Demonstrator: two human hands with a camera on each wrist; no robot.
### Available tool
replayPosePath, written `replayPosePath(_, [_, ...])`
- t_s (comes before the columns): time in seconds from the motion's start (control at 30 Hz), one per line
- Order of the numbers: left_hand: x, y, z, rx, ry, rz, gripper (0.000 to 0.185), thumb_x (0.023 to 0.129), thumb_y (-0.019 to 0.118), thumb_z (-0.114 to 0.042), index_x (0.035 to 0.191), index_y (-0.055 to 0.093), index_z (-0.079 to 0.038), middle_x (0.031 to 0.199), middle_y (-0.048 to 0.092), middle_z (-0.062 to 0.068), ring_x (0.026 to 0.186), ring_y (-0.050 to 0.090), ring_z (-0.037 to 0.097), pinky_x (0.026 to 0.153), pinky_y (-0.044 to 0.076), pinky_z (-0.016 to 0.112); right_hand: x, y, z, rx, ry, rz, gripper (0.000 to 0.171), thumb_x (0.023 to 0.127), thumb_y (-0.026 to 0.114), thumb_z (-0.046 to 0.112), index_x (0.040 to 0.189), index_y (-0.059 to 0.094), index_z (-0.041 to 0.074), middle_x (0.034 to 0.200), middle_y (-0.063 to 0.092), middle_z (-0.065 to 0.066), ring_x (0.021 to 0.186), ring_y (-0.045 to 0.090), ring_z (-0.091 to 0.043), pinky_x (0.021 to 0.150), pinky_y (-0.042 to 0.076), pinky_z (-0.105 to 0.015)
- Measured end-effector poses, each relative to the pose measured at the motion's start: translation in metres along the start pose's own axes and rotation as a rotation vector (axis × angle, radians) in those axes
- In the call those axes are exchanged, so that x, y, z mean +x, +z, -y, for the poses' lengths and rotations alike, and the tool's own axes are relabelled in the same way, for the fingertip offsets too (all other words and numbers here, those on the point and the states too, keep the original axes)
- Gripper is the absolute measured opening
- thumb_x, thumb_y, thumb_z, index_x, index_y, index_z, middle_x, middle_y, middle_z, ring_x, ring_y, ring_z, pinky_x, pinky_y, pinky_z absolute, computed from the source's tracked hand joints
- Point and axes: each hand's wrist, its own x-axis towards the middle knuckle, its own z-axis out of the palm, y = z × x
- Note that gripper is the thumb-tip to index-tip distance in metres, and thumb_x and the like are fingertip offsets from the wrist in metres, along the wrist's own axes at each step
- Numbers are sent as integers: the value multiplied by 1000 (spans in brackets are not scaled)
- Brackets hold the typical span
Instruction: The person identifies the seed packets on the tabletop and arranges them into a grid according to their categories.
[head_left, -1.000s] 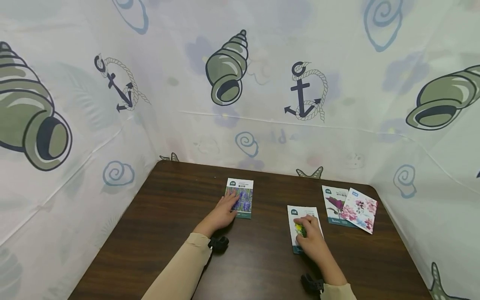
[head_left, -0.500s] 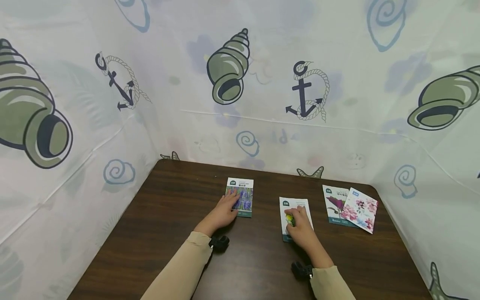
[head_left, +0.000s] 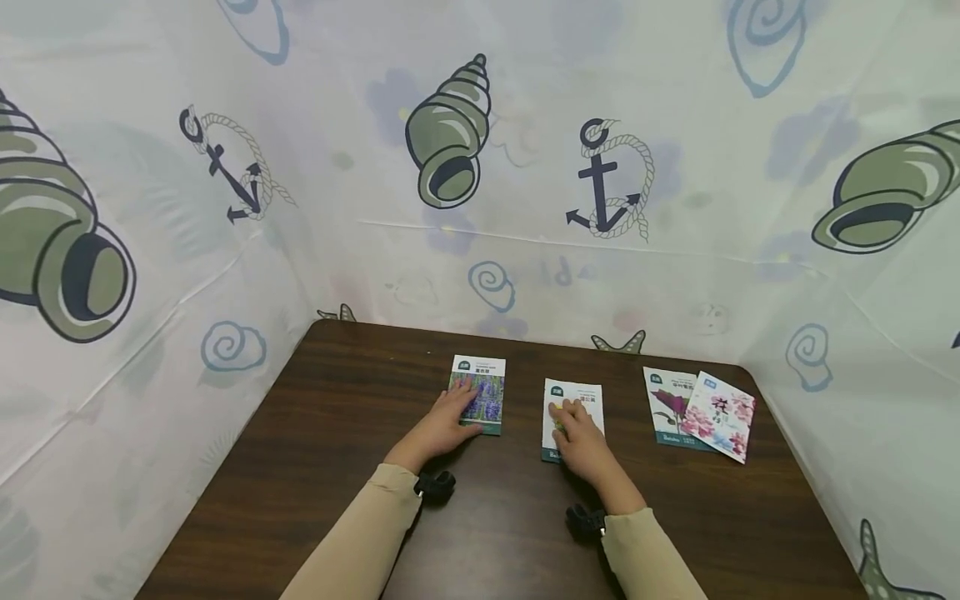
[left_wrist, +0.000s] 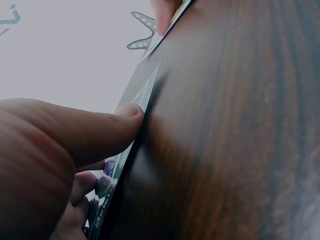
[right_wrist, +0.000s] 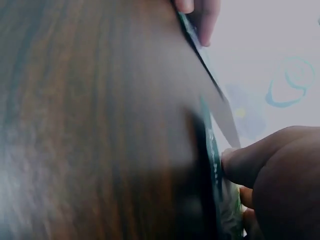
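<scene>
head view: left hand [head_left: 442, 425] flat, fingers straight, on lavender packet [head_left: 480, 388] mid-table [head_left: 315, 450]; right hand [head_left: 583, 440] flat on yellow packet [head_left: 581, 398] just beside it, both lying apart.

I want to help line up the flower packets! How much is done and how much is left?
Done: the purple-flower packet lies flat at the left of the row, the left hand resting on it. In hand: the right hand presses on the yellow-flower packet, now a small gap from the purple one. Left, probably: the dark-flower packet and the pink-blossom packet overlapping it at the table's right end.
</scene>
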Motion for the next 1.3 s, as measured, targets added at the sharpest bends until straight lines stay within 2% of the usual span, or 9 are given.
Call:
replayPosePath(0.13, [0, 2, 3, -18, 17, 11, 77, 108, 71, -27, 168, 35, 5, 180, 17, 27, 170, 9, 48, 138, 9, 66, 1, 2, 3, -66, -20, 24, 56, 109, 62, 14, 163, 50, 3, 170, 39, -32, 163, 26, -56, 130, 26, -75])
replayPosePath(0.33, [1, 5, 9, -19, 25, 9, 77, 109, 69, -32, 169, 35, 1, 181, 15, 25, 170, 8, 46, 138, 8, 65, 6, -1, 6, 1, 9, 84, 62, 108, 57, 16, 167, 43, 5, 177, 31, -27, 167, 17, -51, 135, 16, -70])
replayPosePath(0.6, [-5, -3, -1, 48, -31, 36, 75, 108, 71, -24, 170, 35, -1, 182, 17, 23, 171, 11, 42, 139, 11, 62, 10, 5, 8, -10, 13, 66, 59, 106, 71, 15, 156, 49, -5, 175, 31, -30, 165, 23, -52, 134, 20, -70])
replayPosePath(0.73, [-6, -3, -1, 65, -24, 28, 74, 107, 72, -24, 169, 37, -1, 181, 19, 22, 171, 14, 41, 139, 13, 61, 11, 7, 12, -61, 41, 45, 55, 107, 71, 24, 156, 55, 6, 176, 33, -25, 166, 24, -51, 132, 24, -73])
replayPosePath(0.87, [-7, -1, -1, 68, -9, 31, 74, 107, 72, -22, 168, 38, 2, 181, 20, 24, 170, 16, 43, 139, 16, 62, 8, 9, 14, -101, 87, 16, 54, 108, 70, 31, 159, 58, 18, 168, 36, -26, 158, 30, -53, 122, 31, -76])
replayPosePath(0.93, [-7, 0, -2, 69, -3, 31, 73, 107, 72, -22, 167, 39, 3, 181, 19, 24, 170, 16, 43, 138, 17, 62, 8, 11, 12, -103, 95, 2, 55, 108, 70, 32, 160, 57, 21, 164, 37, -26, 154, 33, -52, 119, 32, -75])
replayPosePath(1.03, [-8, 1, -2, 74, 1, 28, 73, 107, 72, -23, 167, 38, 2, 181, 19, 24, 170, 16, 43, 139, 17, 61, 8, 13, 10, -107, 52, -11, 56, 108, 69, 29, 162, 56, 21, 165, 40, -26, 154, 37, -52, 119, 35, -75])
replayPosePath(1.13, [-8, 2, 0, 64, 7, 20, 74, 107, 72, -22, 167, 38, 3, 181, 18, 25, 170, 16, 43, 139, 16, 61, 10, 13, 8, -79, 13, -1, 58, 108, 67, 25, 164, 52, 15, 171, 38, -25, 160, 34, -51, 127, 30, -75])
replayPosePath(1.3, [-5, 6, 13, 22, 52, -11, 76, 107, 71, -30, 168, 38, 1, 180, 20, 26, 169, 17, 44, 139, 15, 61, 12, 13, 5, -12, 39, 30, 58, 103, 61, 19, 159, 50, 9, 180, 28, -19, 170, 15, -45, 137, 12, -69])
